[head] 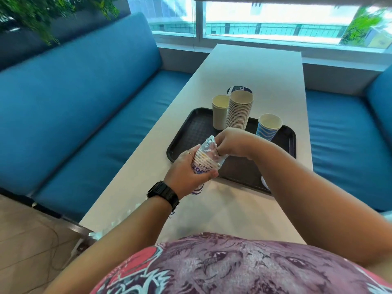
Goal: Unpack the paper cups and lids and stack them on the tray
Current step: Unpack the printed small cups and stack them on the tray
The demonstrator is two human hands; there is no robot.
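1. Two hands work one clear plastic sleeve of nested paper cups (206, 161): the left hand (187, 175) curls round its printed middle, the right hand (230, 143) pinches the crinkled wrap at its open end.
2. Three cup groups stand on the black plastic tray (191, 132): one cream cup (220, 112), one tall nested stack (239, 110), one blue wavy-striped cup (268, 128).
3. One long white table (233, 209) runs between two blue benches (84, 98) toward the window (275, 20).
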